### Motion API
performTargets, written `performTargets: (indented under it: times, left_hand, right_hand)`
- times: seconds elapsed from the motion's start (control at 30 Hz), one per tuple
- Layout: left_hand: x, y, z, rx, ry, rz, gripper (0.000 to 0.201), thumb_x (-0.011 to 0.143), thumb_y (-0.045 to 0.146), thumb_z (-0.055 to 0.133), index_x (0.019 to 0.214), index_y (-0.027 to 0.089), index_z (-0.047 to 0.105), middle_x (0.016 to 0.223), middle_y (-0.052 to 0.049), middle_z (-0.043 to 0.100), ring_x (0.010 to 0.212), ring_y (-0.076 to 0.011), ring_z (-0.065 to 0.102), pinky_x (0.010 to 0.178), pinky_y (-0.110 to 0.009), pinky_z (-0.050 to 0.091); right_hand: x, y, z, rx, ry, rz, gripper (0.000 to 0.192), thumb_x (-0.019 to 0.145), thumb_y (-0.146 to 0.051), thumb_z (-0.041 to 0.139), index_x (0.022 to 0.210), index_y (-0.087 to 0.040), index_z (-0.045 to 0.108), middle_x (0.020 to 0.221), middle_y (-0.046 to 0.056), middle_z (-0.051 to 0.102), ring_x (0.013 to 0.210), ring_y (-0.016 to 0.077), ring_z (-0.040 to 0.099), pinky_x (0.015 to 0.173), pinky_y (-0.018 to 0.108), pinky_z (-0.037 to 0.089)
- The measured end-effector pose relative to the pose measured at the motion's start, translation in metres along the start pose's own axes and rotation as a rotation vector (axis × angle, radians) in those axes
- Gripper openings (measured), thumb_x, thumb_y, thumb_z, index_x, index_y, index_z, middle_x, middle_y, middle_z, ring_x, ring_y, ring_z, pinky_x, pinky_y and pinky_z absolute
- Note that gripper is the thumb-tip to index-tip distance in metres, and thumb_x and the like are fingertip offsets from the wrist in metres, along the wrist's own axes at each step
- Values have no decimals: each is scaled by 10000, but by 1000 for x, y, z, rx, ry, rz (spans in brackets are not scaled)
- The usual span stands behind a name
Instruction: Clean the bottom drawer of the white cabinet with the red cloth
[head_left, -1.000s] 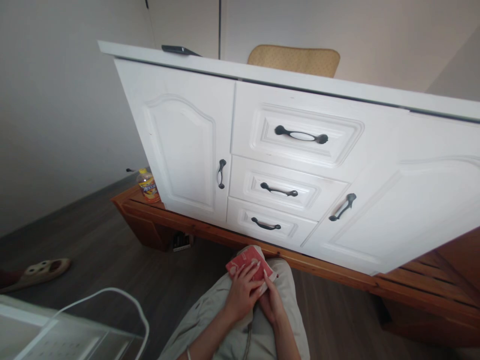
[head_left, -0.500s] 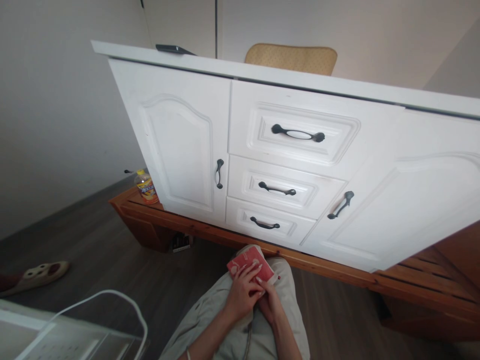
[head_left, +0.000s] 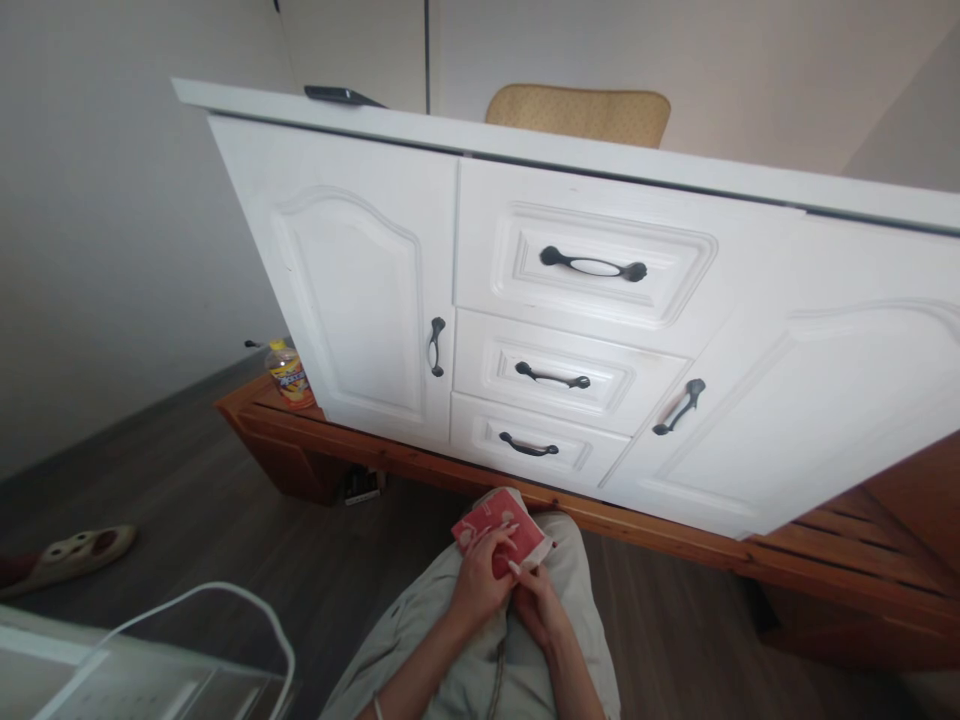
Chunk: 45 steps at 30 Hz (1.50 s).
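Note:
A flat red thing with a pale pattern and a whitish edge (head_left: 531, 540) lies over my knees; whether it is a folded cloth or a soft packet I cannot tell. My left hand (head_left: 484, 575) lies across its near left part, fingers curled over the top and red showing between thumb and fingers. At its near right corner, my right hand (head_left: 534, 600) is closed, thumb and fingers pinched on the edge. Both hands almost touch. Beneath them are my light grey-green trousers (head_left: 420, 640).
Ahead stands a white cabinet (head_left: 360, 290) with drawers and dark handles, on a brown wooden base (head_left: 645, 528). A yellow-capped bottle (head_left: 291, 376) stands at its left. A white cable (head_left: 247, 592) loops over a white surface at lower left. Someone's foot in a cream shoe (head_left: 94, 550) shows at left.
My left fingers have shifted and bent a little on the red thing, uncovering some of it near the thumb. My right hand has moved slightly along its edge. The view has shifted slightly.

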<state>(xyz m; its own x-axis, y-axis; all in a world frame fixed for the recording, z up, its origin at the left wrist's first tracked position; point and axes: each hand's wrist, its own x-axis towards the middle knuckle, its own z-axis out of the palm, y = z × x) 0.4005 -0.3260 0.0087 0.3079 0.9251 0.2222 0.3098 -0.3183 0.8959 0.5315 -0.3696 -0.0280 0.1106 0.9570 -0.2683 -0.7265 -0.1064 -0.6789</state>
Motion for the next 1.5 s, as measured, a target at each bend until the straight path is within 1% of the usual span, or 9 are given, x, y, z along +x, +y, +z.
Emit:
performTargets:
  times: [0.2,0.47,0.67,0.83,0.97,1.2,1.33,1.4,1.5]
  left_hand:
    - [-2,-2,2,55,-42,-6,649,690,131,749,1319,270,668,1406,-72,696,1328,-308,615,1217,-591,408]
    - [-2,3,-1,113,-72,22,638,715,159,753,1335,286,679,1416,-64,695,1344,-314,607,1227,-606,403]
    - [-2,4,-2,168,-71,34,647,742,173,792,1366,297,676,1444,-56,682,1352,-302,613,1220,-597,432]
    - [-1,11,-5,245,-151,94,384,813,196,779,1158,364,795,1462,-18,670,1400,-309,578,1233,-638,389]
    - [0,12,-6,261,-184,107,201,838,224,779,982,350,841,1472,-25,662,1425,-321,549,1226,-656,373]
    - [-1,14,-7,236,-212,100,216,818,180,769,926,354,840,1481,-3,655,1451,-308,516,1236,-653,339]
    - [-2,16,-7,222,-200,58,161,809,171,757,898,293,814,1451,-28,679,1439,-312,528,1245,-648,315]
    - [-2,15,-7,195,-164,44,145,800,174,757,915,262,781,1418,-48,701,1418,-309,548,1245,-622,327]
    - [-2,14,-7,158,-129,26,253,780,185,763,1024,248,736,1415,-62,701,1396,-304,567,1240,-589,354]
  right_hand:
    - [4,2,2,49,32,11,546,709,-338,899,1214,-228,725,1260,87,780,1189,268,706,1183,468,437]
    - [9,0,10,19,70,-29,534,766,-397,868,1245,-213,720,1334,112,749,1280,286,672,1197,470,436]
    - [12,-3,11,108,102,22,555,737,-626,820,1127,-233,784,1259,73,787,1275,275,672,1259,459,356]
    - [9,-13,19,171,-27,15,705,829,-810,587,1174,-224,773,1294,107,766,1359,289,610,1263,489,333]
    - [9,-12,16,174,-8,42,729,813,-823,591,1160,-209,775,1272,134,769,1350,297,616,1229,495,377]
    - [12,-2,3,144,45,75,520,751,-592,811,1124,-230,787,1241,80,791,1249,272,683,1206,463,411]
    - [11,2,-2,95,82,31,475,690,-423,876,1111,-218,794,1211,81,802,1176,277,711,1200,464,418]
    - [11,3,-3,81,82,8,449,657,-347,887,1077,-214,802,1179,82,810,1131,282,724,1191,470,430]
    - [8,4,-4,81,63,-16,453,657,-311,875,1094,-221,796,1195,82,805,1129,292,724,1201,501,420]
